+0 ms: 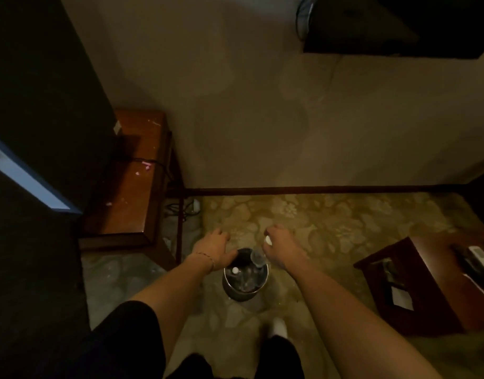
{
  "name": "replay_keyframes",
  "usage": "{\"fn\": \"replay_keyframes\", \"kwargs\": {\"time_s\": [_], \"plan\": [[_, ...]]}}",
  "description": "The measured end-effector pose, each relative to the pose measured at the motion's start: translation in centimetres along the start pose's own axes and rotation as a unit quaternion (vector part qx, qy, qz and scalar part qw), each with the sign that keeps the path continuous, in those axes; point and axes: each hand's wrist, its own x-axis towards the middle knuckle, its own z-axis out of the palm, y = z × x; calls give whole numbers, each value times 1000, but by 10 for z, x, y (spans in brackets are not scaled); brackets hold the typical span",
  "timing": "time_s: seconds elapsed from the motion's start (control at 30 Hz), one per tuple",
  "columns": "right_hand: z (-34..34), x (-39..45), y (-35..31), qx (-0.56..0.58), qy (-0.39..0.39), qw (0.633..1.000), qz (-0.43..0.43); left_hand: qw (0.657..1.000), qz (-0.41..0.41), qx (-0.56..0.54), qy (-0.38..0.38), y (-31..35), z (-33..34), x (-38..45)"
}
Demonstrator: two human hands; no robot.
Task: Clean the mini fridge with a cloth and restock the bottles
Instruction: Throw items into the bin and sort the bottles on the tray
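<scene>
Because the small round metal bucket (245,280) stands on the patterned carpet floor (303,222) full of clear plastic bottles (256,259), a careless lift can tip it and spill them. The left hand (213,248) rests on its rim with loose fingers. The right hand (279,243) pinches something small and white, so its grip is busy and the dim light hides details.

Dim, warm light; a plain beige wall (235,105) meets a dark baseboard (317,189); below lies a floral-patterned yellow carpet (331,222); a wooden side table (131,187) stands at the left against the wall, a cable (153,162) trailing over it; a dark wooden tissue box (405,291) sits at the right.
</scene>
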Motion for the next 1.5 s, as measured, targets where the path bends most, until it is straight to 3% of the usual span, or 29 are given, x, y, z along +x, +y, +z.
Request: {"fn": "replay_keyframes", "kwargs": {"time_s": [0.33,0.63,0.87,1.13,1.5], "plan": [[165,156,94,-34,-72,994,-75,996,-65,-51,40,-28,154,159],[352,254,167,-34,-93,993,-69,996,-70,-54,21,-89,320,269],[416,277,187,-50,-99,991,-79,993,-100,-58,32,-124,377,297],[372,241,167,-62,-101,990,-74,993,-94,-60,40,-110,340,254],[147,76,44,-50,-40,994,-84,993,-72,-49,82,-35,137,59]]}}
